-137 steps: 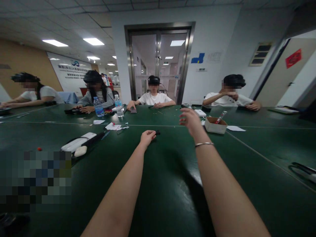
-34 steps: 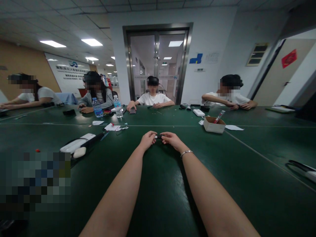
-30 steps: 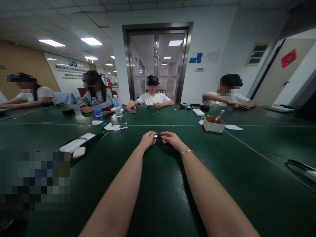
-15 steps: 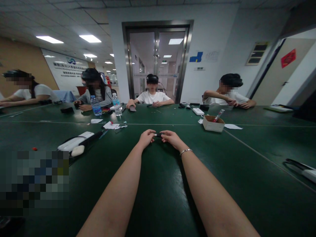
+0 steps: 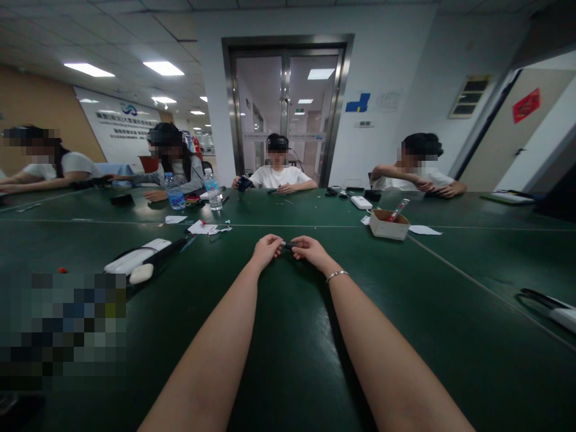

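Low over the green table (image 5: 297, 336), a small dark object with a light, metallic-looking end (image 5: 288, 245) spans the gap between my hands. My left hand (image 5: 268, 249) pinches its light end between thumb and fingers. Fingers of my right hand (image 5: 308, 249) are closed round the dark end, and a silver bracelet (image 5: 337, 275) sits on that wrist. What exactly the object is cannot be made out at this size.
An open cardboard box (image 5: 389, 227) stands right of my hands. White paper scraps (image 5: 202, 228), a white device (image 5: 143, 255) and two bottles (image 5: 212, 191) lie or stand to the left. Several people sit across the table.
My hands and the small object have hardly moved. Across the table, one person has raised a dark item, and another has stretched an arm out toward the left.
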{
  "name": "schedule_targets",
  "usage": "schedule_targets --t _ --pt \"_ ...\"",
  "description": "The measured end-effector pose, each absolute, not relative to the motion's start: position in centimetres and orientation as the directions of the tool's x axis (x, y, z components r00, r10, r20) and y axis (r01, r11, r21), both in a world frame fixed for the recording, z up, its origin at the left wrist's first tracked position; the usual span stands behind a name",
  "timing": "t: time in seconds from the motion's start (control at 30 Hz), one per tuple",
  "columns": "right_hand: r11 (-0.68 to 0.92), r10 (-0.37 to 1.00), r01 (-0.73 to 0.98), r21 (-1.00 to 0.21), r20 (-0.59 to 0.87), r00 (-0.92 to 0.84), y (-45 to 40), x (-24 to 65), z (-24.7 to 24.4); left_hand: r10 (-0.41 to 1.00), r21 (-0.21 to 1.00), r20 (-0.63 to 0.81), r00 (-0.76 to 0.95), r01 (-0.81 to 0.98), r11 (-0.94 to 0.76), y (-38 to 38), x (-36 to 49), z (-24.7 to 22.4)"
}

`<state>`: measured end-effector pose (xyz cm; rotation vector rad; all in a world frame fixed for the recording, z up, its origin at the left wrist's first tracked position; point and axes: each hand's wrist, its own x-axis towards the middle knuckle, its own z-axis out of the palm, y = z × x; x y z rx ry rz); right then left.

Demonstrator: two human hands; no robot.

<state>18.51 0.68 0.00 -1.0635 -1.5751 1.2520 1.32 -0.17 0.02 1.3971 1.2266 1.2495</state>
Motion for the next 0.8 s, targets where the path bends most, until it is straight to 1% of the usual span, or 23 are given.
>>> schedule_targets --t 0.1,0.13,0.17,0.2,0.27,0.33,0.37,0.4,0.47,0.53,0.6,0.67,0.7,0.77,0.8 --pt "0.255 0.949 0.356 -0.899 0.162 -0.27 0.7 17.9 -0.1 0.985 0.98 0.172 0.035 0.093 -0.174 -0.4 1.3 0.0" --pt "0.285 0.945 0.408 -0.867 0.184 -0.269 0.6 17.6 -0.1 0.981 0.977 0.184 0.063 0.097 -0.19 -0.4 1.3 -0.1" --pt "0.31 0.939 0.425 -0.851 0.205 -0.275 0.5 17.2 -0.1 0.976 0.973 0.196 0.095 0.104 -0.206 -0.4 1.4 -0.2" --pt "0.33 0.932 0.408 -0.851 0.225 -0.284 0.4 16.8 -0.1 0.97 0.969 0.207 0.124 0.111 -0.221 -0.3 1.4 -0.4" --pt "0.343 0.921 0.321 -0.883 0.25 -0.298 0.2 16.0 0.0 0.96 0.96 0.23 0.158 0.124 -0.251 -0.3 1.7 -0.8" --pt "0.312 0.923 0.255 -0.915 0.229 -0.308 -0.1 15.4 0.1 0.959 0.95 0.242 0.151 0.163 -0.265 -0.3 1.9 -0.8" --pt "0.289 0.927 0.237 -0.928 0.21 -0.31 -0.3 15.4 0.1 0.962 0.947 0.224 0.154 0.198 -0.252 -0.3 1.9 -0.5" --pt "0.262 0.931 0.219 -0.94 0.186 -0.314 -0.5 15.6 0.2 0.967 0.944 0.182 0.176 0.245 -0.222 -0.5 1.9 0.1" --pt "0.205 0.931 0.176 -0.963 0.136 -0.339 -1.0 16.8 0.3 0.965 0.917 0.017 0.261 0.381 -0.119 -1.2 1.3 2.2" --pt "0.155 0.923 0.14 -0.978 0.093 -0.372 -2.0 19.1 0.5 0.924 0.821 -0.186 0.335 0.57 -0.041 -2.7 0.0 5.3" --pt "0.129 0.927 0.145 -0.981 0.067 -0.37 -3.8 22.3 1.0 0.893 0.639 -0.29 0.344 0.764 -0.086 -5.3 -2.1 8.6" --pt "0.121 0.94 0.191 -0.974 0.05 -0.337 -6.5 26.0 1.7 0.893 0.445 -0.284 0.348 0.873 -0.198 -8.9 -4.8 11.4" --pt "0.111 0.943 0.225 -0.968 0.032 -0.33 -8.2 27.9 2.2 0.904 0.368 -0.28 0.324 0.906 -0.211 -11.0 -6.5 12.3" --pt "0.094 0.959 0.294 -0.951 0.008 -0.282 -12.0 32.0 3.2 0.934 0.251 -0.268 0.235 0.953 -0.167 -15.5 -10.2 13.2" --pt "0.087 0.966 0.336 -0.938 -0.002 -0.257 -13.9 34.1 3.6 0.954 0.211 -0.247 0.168 0.971 -0.116 -17.7 -12.4 13.1"
